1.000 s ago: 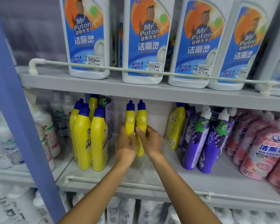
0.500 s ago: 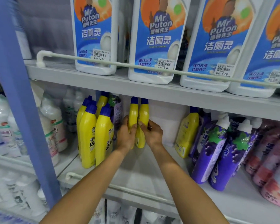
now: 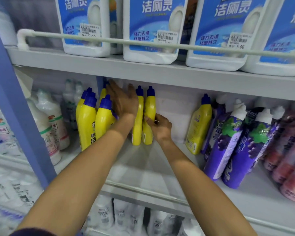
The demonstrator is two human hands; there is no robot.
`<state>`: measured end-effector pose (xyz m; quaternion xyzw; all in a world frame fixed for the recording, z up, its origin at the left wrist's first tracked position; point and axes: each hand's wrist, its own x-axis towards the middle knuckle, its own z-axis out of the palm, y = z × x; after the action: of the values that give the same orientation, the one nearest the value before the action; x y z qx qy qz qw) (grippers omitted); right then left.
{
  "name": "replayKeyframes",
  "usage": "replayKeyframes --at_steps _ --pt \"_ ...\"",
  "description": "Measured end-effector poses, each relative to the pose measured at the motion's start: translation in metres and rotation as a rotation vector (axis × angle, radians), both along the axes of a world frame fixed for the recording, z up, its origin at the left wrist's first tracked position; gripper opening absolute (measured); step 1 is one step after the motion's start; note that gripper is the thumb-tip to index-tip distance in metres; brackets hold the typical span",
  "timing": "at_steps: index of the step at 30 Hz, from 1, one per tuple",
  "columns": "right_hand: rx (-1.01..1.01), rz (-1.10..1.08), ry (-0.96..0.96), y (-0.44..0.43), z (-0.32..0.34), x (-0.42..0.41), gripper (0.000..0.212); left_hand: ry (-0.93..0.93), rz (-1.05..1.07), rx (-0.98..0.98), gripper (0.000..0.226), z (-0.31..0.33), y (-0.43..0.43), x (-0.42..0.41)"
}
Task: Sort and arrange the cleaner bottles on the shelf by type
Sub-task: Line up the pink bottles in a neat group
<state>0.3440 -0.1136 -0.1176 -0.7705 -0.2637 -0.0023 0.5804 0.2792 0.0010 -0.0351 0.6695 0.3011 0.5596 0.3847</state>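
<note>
1. A yellow pair [image 3: 137, 130] of blue-capped cleaner bottles stands upright and touching, far back on the shelf [image 3: 143, 171].
2. The right hand [image 3: 161, 129] curls round the lower body of the pair's right bottle [image 3: 149, 108], thumb on its front.
3. The left hand [image 3: 123, 101], blurred, has its fingers straight and lies flat just left of the pair; I cannot tell whether it touches.
4. Left of the pair stands a yellow cluster [image 3: 87, 123].
5. Right of the pair, well apart, a lone yellow bottle [image 3: 198, 126] leans beside purple bottles [image 3: 226, 145].
</note>
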Motion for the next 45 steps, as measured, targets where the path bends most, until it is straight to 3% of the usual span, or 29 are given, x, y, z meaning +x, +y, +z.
replayKeyframes --at_steps 6,15,21,27,31,34,39,43,45 --pt "-0.011 -0.016 -0.032 -0.001 -0.003 0.006 0.036 0.243 0.055 -0.102 0.072 -0.011 0.005 0.005" --pt "-0.045 -0.026 -0.050 -0.001 -0.002 0.001 0.036 0.145 -0.016 -0.128 0.103 -0.045 0.020 0.015" --pt "-0.055 -0.043 0.016 -0.002 0.001 -0.001 0.031 0.102 -0.016 -0.154 0.067 -0.026 -0.028 -0.014" --pt "-0.138 -0.043 0.048 -0.005 0.010 -0.007 0.033 0.095 -0.099 -0.204 0.075 -0.028 -0.053 -0.038" --pt "-0.209 -0.057 -0.029 -0.011 0.022 -0.012 0.047 0.208 -0.109 -0.180 0.067 -0.025 -0.065 -0.050" --pt "0.070 -0.136 0.024 -0.027 0.042 -0.019 0.066 0.204 -0.149 -0.113 0.061 -0.027 -0.069 -0.060" --pt "0.467 -0.462 -0.142 -0.086 0.085 -0.003 0.066 0.164 -0.227 -0.121 0.068 -0.031 -0.073 -0.072" --pt "0.456 -0.436 -0.124 -0.105 0.088 0.007 0.080 0.195 -0.286 -0.138 0.052 -0.029 -0.078 -0.077" --pt "0.421 -0.426 -0.100 -0.105 0.082 0.007 0.069 0.185 -0.317 -0.146 0.053 -0.030 -0.078 -0.081"
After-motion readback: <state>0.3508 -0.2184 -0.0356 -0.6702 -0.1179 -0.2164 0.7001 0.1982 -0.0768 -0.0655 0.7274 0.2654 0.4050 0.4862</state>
